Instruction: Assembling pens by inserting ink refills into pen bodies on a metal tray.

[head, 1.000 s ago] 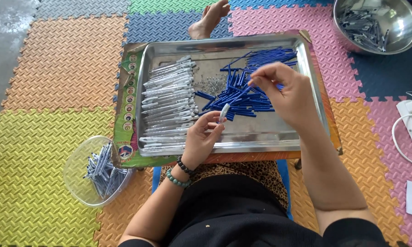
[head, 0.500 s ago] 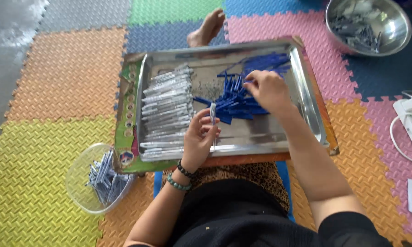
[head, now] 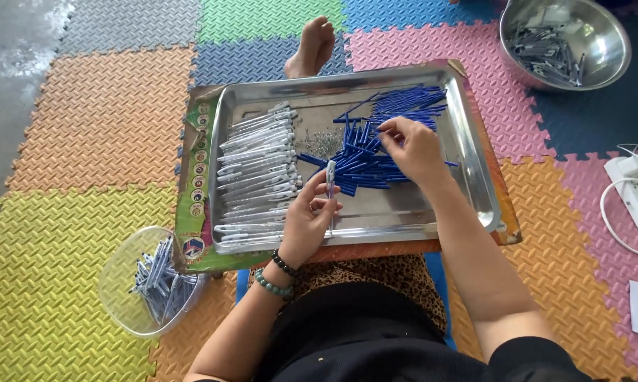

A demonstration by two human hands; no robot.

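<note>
Left hand (head: 306,225) pinches one clear pen barrel (head: 330,180) upright over the steel tray (head: 474,163). Right hand (head: 412,147), fingers curled, picks at the blue refill pile (head: 375,152); whether it grips one, can't tell. Left of that, many clear barrels (head: 259,173) lie in a stacked row, seemingly done; small springs (head: 322,141) sit loose beside them. Plenty of blue pieces left, so roughly midway. Plastic bowl (head: 145,283) near left, metal bowl (head: 566,39) far right.

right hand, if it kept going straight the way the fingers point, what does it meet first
The right hand points up-left over the tray, so it would most likely meet the pile of blue pen tubes under its fingertips. Height above them is unclear.
</note>
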